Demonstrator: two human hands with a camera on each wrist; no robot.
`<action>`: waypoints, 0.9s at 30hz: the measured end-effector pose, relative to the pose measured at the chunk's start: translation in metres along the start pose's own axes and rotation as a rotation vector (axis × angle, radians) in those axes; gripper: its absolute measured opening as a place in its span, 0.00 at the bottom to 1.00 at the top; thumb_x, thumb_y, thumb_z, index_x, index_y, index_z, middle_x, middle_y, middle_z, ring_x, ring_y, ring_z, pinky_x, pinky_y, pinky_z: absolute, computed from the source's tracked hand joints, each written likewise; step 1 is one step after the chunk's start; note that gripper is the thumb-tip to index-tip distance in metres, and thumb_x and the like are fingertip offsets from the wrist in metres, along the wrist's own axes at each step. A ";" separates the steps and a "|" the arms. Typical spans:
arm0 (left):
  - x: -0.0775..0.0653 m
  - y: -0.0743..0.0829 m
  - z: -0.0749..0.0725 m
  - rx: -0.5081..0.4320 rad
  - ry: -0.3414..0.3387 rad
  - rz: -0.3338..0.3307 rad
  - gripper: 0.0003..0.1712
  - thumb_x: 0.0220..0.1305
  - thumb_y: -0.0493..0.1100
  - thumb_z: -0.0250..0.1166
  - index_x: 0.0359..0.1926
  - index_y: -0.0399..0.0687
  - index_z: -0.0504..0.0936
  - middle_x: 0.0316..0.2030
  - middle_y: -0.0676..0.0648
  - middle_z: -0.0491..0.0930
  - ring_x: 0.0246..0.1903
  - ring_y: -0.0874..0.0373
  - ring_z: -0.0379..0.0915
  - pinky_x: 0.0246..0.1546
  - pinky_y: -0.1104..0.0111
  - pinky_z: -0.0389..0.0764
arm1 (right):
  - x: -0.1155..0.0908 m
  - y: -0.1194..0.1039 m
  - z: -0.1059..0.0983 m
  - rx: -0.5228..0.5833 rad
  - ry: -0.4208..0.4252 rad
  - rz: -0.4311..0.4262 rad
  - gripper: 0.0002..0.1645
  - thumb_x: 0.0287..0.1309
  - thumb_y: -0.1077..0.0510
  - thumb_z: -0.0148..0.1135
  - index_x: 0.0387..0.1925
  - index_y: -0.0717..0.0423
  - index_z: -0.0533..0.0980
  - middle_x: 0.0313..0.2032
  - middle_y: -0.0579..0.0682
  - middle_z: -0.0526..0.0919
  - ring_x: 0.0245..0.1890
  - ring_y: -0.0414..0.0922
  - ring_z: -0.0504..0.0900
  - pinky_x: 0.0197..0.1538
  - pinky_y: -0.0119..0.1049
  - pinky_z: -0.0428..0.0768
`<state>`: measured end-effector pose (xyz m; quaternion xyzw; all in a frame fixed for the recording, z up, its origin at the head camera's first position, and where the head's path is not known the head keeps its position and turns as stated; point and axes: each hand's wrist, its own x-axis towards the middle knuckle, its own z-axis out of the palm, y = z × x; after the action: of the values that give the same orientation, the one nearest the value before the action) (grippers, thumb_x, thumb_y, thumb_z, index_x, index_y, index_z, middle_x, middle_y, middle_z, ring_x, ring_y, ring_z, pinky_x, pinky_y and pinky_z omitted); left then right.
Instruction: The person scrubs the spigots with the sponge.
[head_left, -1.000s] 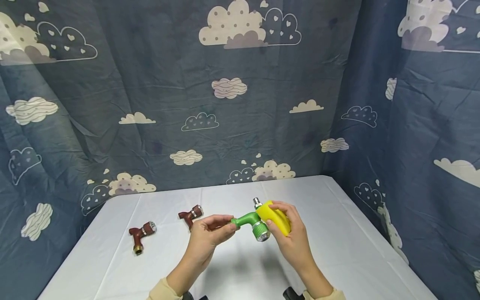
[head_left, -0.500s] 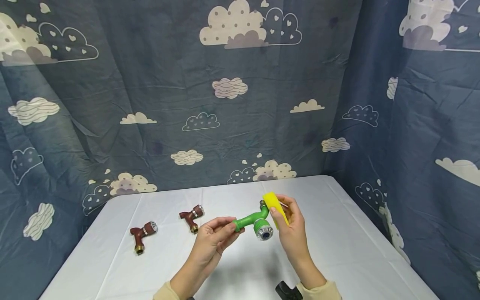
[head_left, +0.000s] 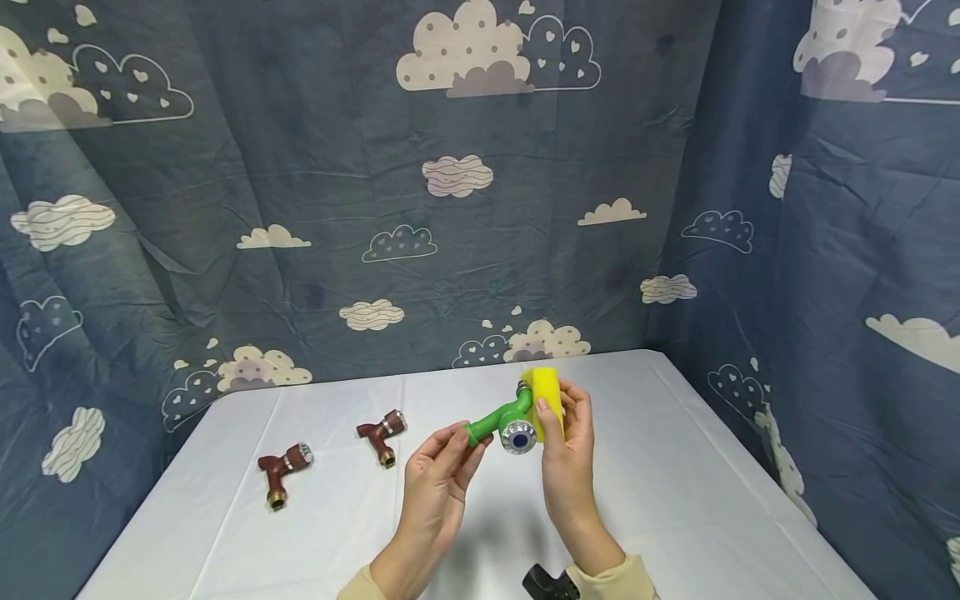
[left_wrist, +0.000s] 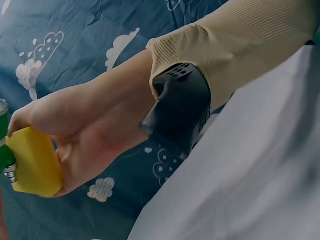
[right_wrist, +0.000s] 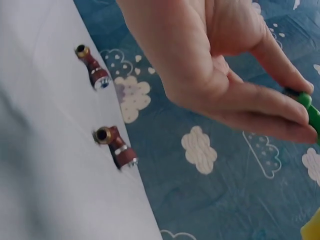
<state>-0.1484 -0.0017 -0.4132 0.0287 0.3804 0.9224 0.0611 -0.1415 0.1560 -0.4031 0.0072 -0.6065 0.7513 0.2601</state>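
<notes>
My left hand (head_left: 437,479) pinches one end of a green hose nozzle (head_left: 492,419) between thumb and fingertips, held up over the table. The nozzle's round silver spray face points toward me, and its metal fitting end tilts up and away. A yellow sponge (head_left: 545,395) is gripped by my right hand (head_left: 572,471) and lies along the nozzle's right side near the fitting. The left wrist view shows my right hand (left_wrist: 87,120) with fingers around the sponge (left_wrist: 36,162). In the right wrist view, my left hand (right_wrist: 200,65) grips the green nozzle (right_wrist: 314,114) at the frame's edge.
Two brown nozzles with brass threaded ends lie on the white-covered table (head_left: 720,500), one nozzle (head_left: 282,473) farther left and another nozzle (head_left: 383,436) nearer my left hand. A dark blue cloud-print curtain (head_left: 322,167) stands behind and at the sides. A black device (head_left: 550,583) sits at the right wrist.
Both hands have moved slightly up and inward. The nozzle has turned so its spray face points toward me, and the sponge has moved from over its body to upright along its right side.
</notes>
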 end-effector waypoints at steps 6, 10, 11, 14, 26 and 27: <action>-0.002 -0.007 0.010 -0.037 0.029 0.040 0.05 0.76 0.32 0.64 0.45 0.43 0.85 0.43 0.47 0.90 0.45 0.54 0.93 0.54 0.72 0.88 | -0.003 -0.002 0.004 0.090 0.009 -0.022 0.25 0.83 0.58 0.53 0.73 0.52 0.59 0.69 0.52 0.69 0.69 0.46 0.76 0.70 0.24 0.79; -0.003 -0.011 0.016 -0.055 0.039 0.052 0.04 0.76 0.33 0.65 0.46 0.43 0.85 0.44 0.47 0.90 0.46 0.54 0.93 0.54 0.72 0.88 | -0.004 -0.003 0.006 0.118 0.016 -0.052 0.25 0.83 0.59 0.53 0.73 0.51 0.59 0.69 0.52 0.68 0.69 0.46 0.76 0.70 0.26 0.79; -0.004 -0.012 0.017 -0.060 0.041 0.053 0.04 0.76 0.33 0.65 0.46 0.43 0.85 0.44 0.47 0.90 0.46 0.54 0.93 0.54 0.72 0.88 | -0.005 -0.004 0.007 0.126 0.019 -0.059 0.25 0.82 0.59 0.54 0.72 0.51 0.60 0.69 0.52 0.68 0.69 0.47 0.76 0.70 0.26 0.79; -0.004 -0.015 0.019 -0.070 0.052 0.054 0.03 0.76 0.34 0.66 0.47 0.42 0.85 0.45 0.46 0.90 0.46 0.54 0.92 0.54 0.71 0.88 | -0.006 -0.004 0.008 0.143 0.020 -0.068 0.25 0.82 0.60 0.55 0.72 0.50 0.60 0.69 0.51 0.68 0.69 0.46 0.76 0.71 0.27 0.79; -0.005 -0.016 0.024 -0.089 0.066 0.065 0.03 0.76 0.35 0.67 0.47 0.42 0.84 0.45 0.46 0.90 0.46 0.56 0.92 0.55 0.71 0.88 | -0.009 -0.002 0.007 0.204 0.018 -0.088 0.25 0.81 0.62 0.55 0.72 0.50 0.60 0.68 0.52 0.67 0.66 0.45 0.77 0.71 0.29 0.80; -0.005 -0.015 0.025 -0.088 0.068 0.069 0.04 0.76 0.36 0.67 0.47 0.41 0.84 0.45 0.46 0.89 0.46 0.57 0.92 0.55 0.71 0.88 | -0.009 -0.002 0.007 0.207 0.016 -0.086 0.25 0.81 0.62 0.55 0.71 0.50 0.60 0.67 0.52 0.68 0.66 0.45 0.77 0.70 0.29 0.80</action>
<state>-0.1393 0.0256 -0.4064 0.0078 0.3402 0.9402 0.0177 -0.1346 0.1466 -0.4021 0.0539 -0.5225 0.7981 0.2950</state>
